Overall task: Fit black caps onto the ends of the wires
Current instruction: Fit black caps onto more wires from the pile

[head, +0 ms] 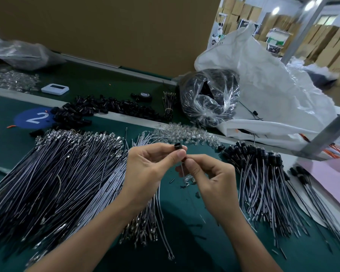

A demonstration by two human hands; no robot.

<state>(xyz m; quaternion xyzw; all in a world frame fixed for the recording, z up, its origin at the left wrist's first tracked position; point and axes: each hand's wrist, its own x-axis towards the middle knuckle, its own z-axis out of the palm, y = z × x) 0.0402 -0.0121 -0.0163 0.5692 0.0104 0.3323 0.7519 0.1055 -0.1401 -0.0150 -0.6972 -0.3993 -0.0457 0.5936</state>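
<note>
My left hand pinches a small black cap between thumb and fingertips, above the green table. My right hand pinches a thin grey wire just below the cap, and the wire hangs down between the hands. The wire's top end meets the cap at my fingertips; the joint itself is hidden. A big pile of bare wires lies on the left. Wires with black caps fitted lie fanned out on the right. Loose black caps are heaped behind the wire pile.
A clear bag of black parts and a large white sack stand at the back right. Clear small parts lie behind my hands. A white device, a tape roll and a pink sheet are also here.
</note>
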